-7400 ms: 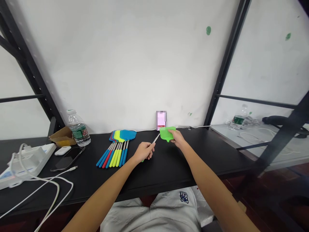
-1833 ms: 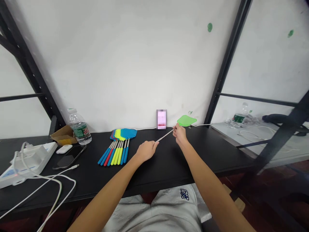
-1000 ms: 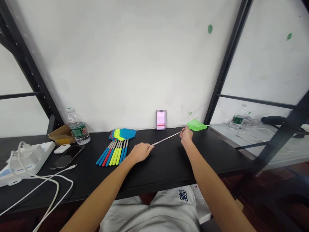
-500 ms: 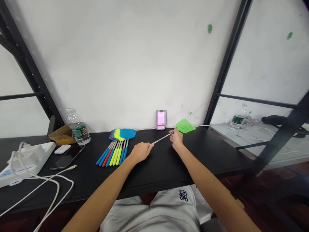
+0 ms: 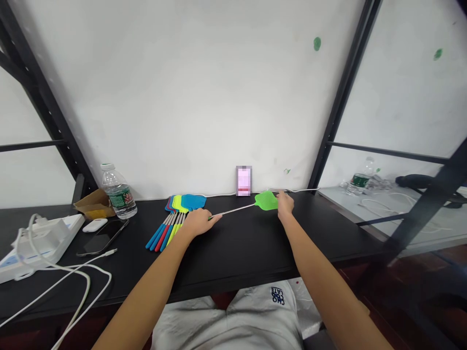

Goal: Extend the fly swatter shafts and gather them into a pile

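Note:
A green fly swatter [image 5: 266, 200] stretches between my two hands above the black table. My left hand [image 5: 197, 222] is closed round its handle end, which the fingers mostly hide. The thin metal rod runs right from there to the green mesh head. My right hand [image 5: 285, 203] pinches the outer edge of that head. Several fly swatters [image 5: 168, 232] with blue, red and yellow handles lie in a fanned row at the left. Their blue and yellow heads overlap toward the wall, and my left hand partly covers the row's right side.
A blurred-out phone [image 5: 243, 181] leans on the wall. At the left are a water bottle [image 5: 119, 193], a cardboard box [image 5: 94, 204], a white case [image 5: 95, 225], a dark phone [image 5: 103, 237] and a white power strip [image 5: 60, 238] with cables. Black metal posts [image 5: 341, 95] flank the table [image 5: 248, 253].
The swatter has moved left with my left hand, now over the right part of the row. My right hand has gone from the rod near the head to the head's far edge.

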`<state>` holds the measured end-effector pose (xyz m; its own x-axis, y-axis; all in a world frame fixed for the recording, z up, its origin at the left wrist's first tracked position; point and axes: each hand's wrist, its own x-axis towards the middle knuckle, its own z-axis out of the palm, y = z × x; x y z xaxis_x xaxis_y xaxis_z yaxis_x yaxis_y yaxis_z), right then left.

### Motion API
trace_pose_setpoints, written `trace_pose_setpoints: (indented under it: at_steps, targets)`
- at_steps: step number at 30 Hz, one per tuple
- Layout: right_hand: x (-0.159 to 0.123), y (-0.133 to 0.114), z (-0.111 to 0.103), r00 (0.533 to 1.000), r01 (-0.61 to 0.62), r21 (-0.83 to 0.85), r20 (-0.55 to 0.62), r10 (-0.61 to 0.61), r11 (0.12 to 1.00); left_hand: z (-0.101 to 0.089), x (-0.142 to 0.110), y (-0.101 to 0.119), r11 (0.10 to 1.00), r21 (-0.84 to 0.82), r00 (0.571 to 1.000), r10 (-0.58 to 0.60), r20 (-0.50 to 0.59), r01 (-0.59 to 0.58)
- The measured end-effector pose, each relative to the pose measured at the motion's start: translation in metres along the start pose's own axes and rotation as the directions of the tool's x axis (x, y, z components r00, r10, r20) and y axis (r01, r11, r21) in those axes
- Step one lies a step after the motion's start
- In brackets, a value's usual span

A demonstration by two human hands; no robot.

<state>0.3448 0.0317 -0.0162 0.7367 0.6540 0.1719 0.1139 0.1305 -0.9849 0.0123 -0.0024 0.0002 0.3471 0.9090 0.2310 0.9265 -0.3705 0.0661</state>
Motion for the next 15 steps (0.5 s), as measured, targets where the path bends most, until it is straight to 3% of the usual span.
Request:
trace_pose_setpoints:
  at_steps: [3,5,9,15]
  targets:
    - [0.005,0.002,-0.008,0.996,0.077,-0.445,0.066,-0.054,0.892,-0.001,0.000,0.000,0.999,0.044,0.999,0.032,0.003,-0.033]
    - [0.002,0.001,-0.008,0.986,0.118,-0.611,0.164,-0.021,0.783,-0.001,0.000,0.001,0.997,0.059,0.998,0.054,0.013,-0.055]
    - [-0.007,-0.003,-0.008,0.983,0.138,-0.754,0.182,0.002,0.643,0.000,-0.001,0.006,0.990,0.088,0.994,0.108,0.028,-0.111]
    - [-0.008,-0.007,-0.011,0.979,0.127,-0.806,0.195,0.057,0.579,0.006,-0.006,0.016,0.980,0.152,0.992,0.126,0.021,-0.128]
